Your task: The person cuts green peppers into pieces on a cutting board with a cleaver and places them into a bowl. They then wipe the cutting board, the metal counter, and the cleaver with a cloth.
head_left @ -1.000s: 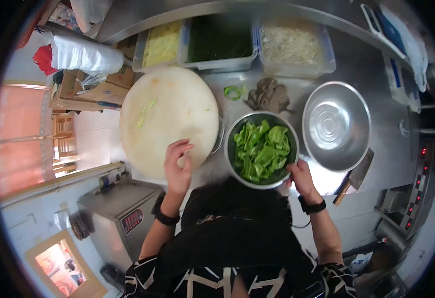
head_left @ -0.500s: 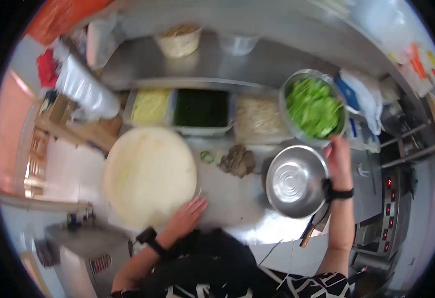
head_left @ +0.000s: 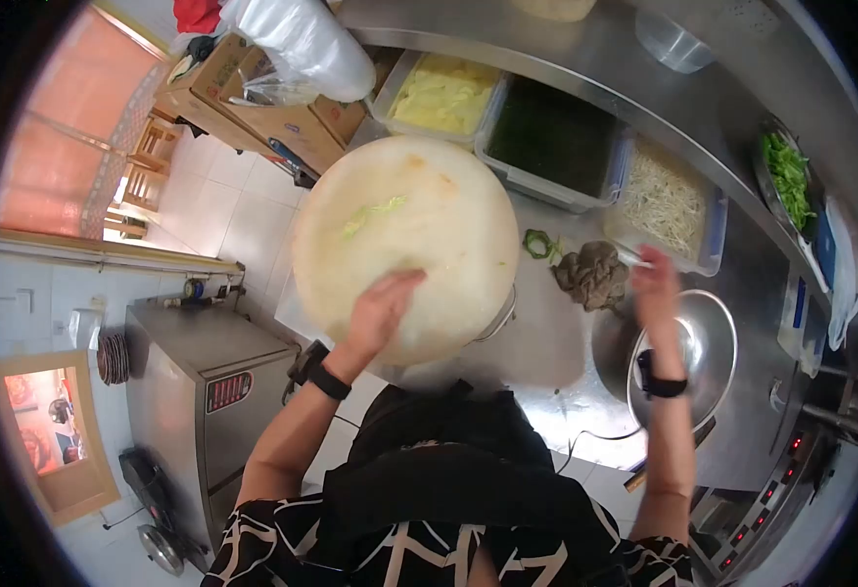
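Observation:
My left hand (head_left: 387, 309) is over the lower part of the round cutting board (head_left: 448, 235), fingers stretched out and nothing in them. A few shreds of pale green vegetable (head_left: 375, 214) lie on the board. My right hand (head_left: 655, 282), blurred by motion, hovers near the left rim of the metal bowl (head_left: 715, 333) with its fingers apart. Just left of that hand is a crumpled grey-brown rag (head_left: 586, 275) on the steel counter. Beside the rag sits a small green ring-shaped piece (head_left: 538, 244).
Behind the board stand tubs of yellow shreds (head_left: 443, 93), a dark green food (head_left: 554, 137) and bean sprouts (head_left: 662, 201). Leafy greens (head_left: 789, 181) fill a bowl at far right. A wooden handle (head_left: 635, 479) shows at the front edge. Cardboard boxes (head_left: 282, 122) stand at left.
My view has swung left. My left hand has moved from the board's edge onto its surface. My right hand has left the greens bowl's rim and come toward the rag.

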`<state>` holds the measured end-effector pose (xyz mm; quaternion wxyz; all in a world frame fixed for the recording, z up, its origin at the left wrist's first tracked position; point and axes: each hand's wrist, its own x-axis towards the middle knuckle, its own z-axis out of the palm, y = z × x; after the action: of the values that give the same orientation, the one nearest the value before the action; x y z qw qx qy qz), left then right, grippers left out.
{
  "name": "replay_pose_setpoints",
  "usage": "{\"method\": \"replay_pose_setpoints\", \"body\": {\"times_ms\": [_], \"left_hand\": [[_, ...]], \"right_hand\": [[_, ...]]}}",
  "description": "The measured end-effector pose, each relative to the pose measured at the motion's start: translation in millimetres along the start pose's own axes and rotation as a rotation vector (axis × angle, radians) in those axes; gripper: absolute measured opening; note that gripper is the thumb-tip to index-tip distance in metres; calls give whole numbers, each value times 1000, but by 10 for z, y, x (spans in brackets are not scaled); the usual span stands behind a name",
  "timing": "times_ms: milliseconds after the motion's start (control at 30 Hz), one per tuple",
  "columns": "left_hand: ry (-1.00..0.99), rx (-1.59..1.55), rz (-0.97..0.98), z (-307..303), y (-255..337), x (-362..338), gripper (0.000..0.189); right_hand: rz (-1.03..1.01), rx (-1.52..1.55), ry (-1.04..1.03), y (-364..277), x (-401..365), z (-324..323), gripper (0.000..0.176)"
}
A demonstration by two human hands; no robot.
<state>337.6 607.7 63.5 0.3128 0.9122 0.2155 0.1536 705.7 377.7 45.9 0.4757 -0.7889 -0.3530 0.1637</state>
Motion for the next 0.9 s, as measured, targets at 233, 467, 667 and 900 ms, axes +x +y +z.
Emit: {"method": "replay_pose_setpoints", "body": {"times_ms": [233,467,667,900], "left_hand": [[515,282,-330,-232,-808,21,40],[306,-123,-255,-78,-445,208,47],[394,-454,-239,-222,-252,-79,36],[491,-293,-362,-502,-411,-500,33]], "right_hand": [[158,-1043,166,213,-75,1238,37],[-14,-373,-26,-642,48,730,28],[-567,-217,-254,-2231,889,1757,31],[-386,-619,-414,-2320,1221,3612,30]]}}
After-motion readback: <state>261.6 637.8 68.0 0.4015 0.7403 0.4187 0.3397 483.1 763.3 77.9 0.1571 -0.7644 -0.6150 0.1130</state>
